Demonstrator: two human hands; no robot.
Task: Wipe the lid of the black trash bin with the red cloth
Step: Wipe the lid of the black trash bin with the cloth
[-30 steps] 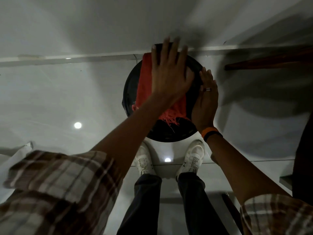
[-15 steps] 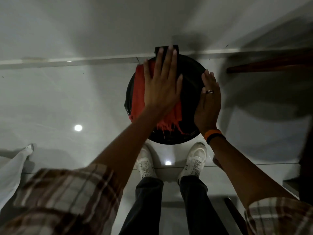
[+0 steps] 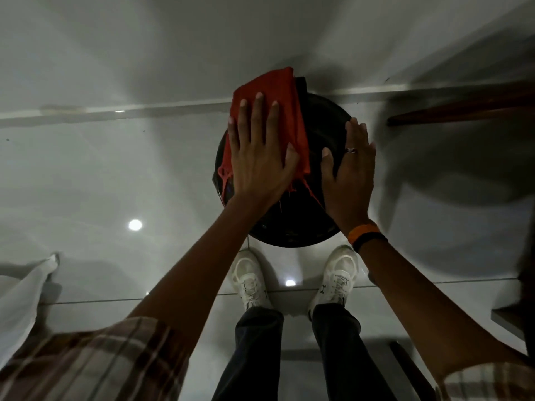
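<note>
The round black trash bin lid (image 3: 324, 131) lies straight below me, just ahead of my feet. The red cloth (image 3: 285, 99) covers its left and far part, its upper edge reaching past the lid's back rim, frayed threads hanging at its near edge. My left hand (image 3: 257, 157) lies flat on the cloth with fingers spread, pressing it to the lid. My right hand (image 3: 348, 172), with a ring and an orange and black wristband, rests flat on the lid's right side.
A glossy pale tiled floor (image 3: 115, 175) surrounds the bin, and a wall base strip (image 3: 144, 110) runs behind it. A dark wooden piece (image 3: 463, 111) sits at the right. White fabric (image 3: 26, 290) hangs at the left. My white shoes (image 3: 252, 282) stand just before the bin.
My left hand has slid the red cloth leftward and farther back across the lid, past its rear rim. My right hand has stayed on the lid's right side.
</note>
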